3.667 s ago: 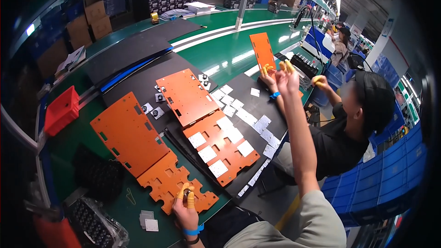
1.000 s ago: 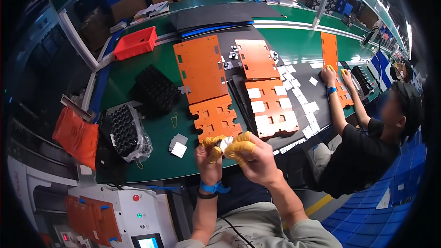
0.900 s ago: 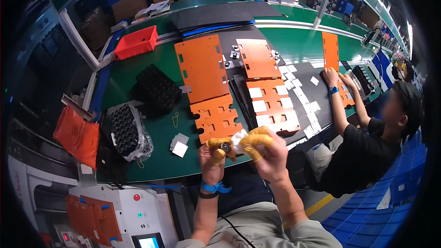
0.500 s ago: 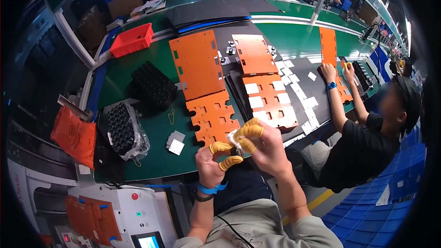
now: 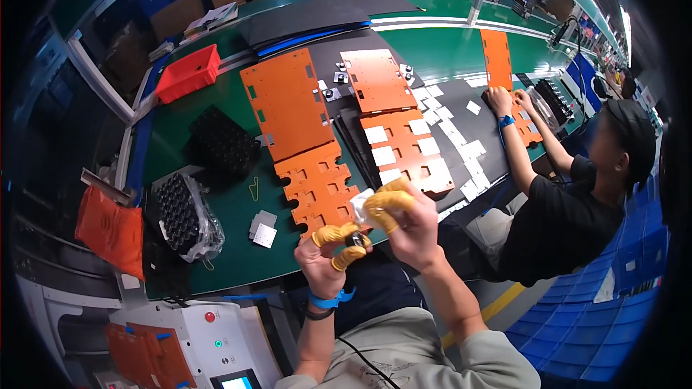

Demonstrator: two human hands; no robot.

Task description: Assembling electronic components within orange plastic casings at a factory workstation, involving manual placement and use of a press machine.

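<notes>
Yellow finger cots cover fingertips on both my hands. My left hand pinches a small black, shiny part between thumb and finger; its exact kind is too small to make out. Just above and to the right, my right hand is closed on a crumpled white wipe, held slightly apart from the black part. Both hands are over the near edge of an orange plate with notched sides and cutouts. A second orange plate bearing white square pads lies to its right.
On the green table are a red bin, black trays, a plastic-wrapped black tray and white square plates. White pads lie on a black mat. At right, a co-worker handles another orange plate.
The white wipe, earlier against my left fingers, has lifted off in my right hand, and the black part now shows in my left hand. The whole view has shifted slightly.
</notes>
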